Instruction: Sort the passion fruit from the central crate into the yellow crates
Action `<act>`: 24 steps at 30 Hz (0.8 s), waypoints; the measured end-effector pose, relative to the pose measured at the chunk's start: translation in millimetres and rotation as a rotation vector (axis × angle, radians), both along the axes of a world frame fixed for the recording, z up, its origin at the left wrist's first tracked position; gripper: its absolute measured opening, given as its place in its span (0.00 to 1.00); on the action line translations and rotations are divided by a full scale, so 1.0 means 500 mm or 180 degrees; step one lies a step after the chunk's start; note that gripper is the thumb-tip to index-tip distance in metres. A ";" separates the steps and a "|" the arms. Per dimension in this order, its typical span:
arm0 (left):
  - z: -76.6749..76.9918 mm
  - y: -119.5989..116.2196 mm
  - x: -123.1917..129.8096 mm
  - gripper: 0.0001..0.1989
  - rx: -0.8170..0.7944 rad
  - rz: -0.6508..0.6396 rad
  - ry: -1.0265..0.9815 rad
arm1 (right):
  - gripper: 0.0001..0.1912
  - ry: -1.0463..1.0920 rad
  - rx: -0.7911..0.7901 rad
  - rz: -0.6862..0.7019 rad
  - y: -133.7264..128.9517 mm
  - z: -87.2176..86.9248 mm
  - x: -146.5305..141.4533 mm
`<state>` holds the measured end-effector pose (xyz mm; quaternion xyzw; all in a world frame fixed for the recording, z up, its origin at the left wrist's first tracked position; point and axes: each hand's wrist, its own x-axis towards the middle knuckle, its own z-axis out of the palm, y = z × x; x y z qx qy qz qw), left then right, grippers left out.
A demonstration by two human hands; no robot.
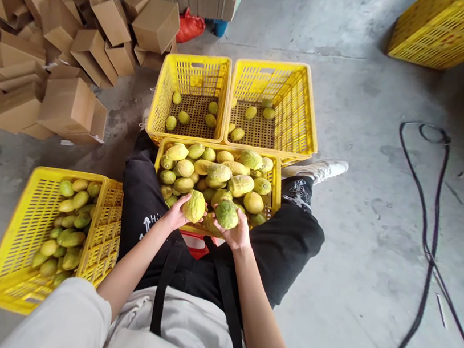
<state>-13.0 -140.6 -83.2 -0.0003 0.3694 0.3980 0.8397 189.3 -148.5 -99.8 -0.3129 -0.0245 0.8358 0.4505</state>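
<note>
My left hand (175,214) is closed round a yellow papaya (194,207). A greener, mottled papaya (227,215) rests in my right hand (239,234), with the fingers wrapped under and around its side. Both fruits are held close together, just above the near edge of a yellow crate (277,186) between my legs. That crate is heaped with yellow and green papayas (240,185). Beyond it stand two more yellow crates, a left one (155,94) and a right one (309,113), each with several papayas scattered on its floor.
To my left, a tilted yellow crate (19,230) holds many papayas. Loose cardboard boxes (69,102) pile up at the far left, near a red bag (190,27). A black cable (434,237) loops over the concrete floor on the right. Another yellow crate (445,34) stands far right.
</note>
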 end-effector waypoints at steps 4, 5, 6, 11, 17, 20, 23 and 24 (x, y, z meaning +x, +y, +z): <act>0.002 0.001 -0.003 0.20 -0.0036 0.0038 -0.0116 | 0.23 -0.0042 -0.0004 -0.0002 0.000 0.000 -0.002; 0.001 0.002 -0.004 0.19 -0.0078 0.0092 -0.0167 | 0.22 -0.0054 -0.0041 -0.0016 0.000 0.000 -0.003; 0.000 0.002 -0.005 0.19 -0.0145 0.0165 -0.0212 | 0.21 -0.0064 -0.0085 -0.0041 0.000 0.000 -0.004; 0.001 0.002 -0.006 0.15 -0.0349 0.0457 -0.0325 | 0.19 0.0071 0.0014 -0.0146 0.002 0.015 -0.008; 0.020 0.003 -0.008 0.15 -0.0171 0.0604 -0.0245 | 0.22 0.0276 0.0275 -0.0203 0.003 0.041 -0.004; 0.022 0.001 -0.010 0.15 -0.0146 0.0677 -0.0057 | 0.22 0.0181 0.0172 -0.0259 -0.001 0.033 0.002; 0.017 -0.001 -0.007 0.15 -0.0017 0.0573 0.0077 | 0.24 0.0140 0.0074 -0.0230 -0.006 0.016 0.004; 0.014 -0.001 -0.005 0.16 0.0059 0.0475 0.0086 | 0.24 0.0122 0.0045 -0.0190 -0.007 0.011 0.003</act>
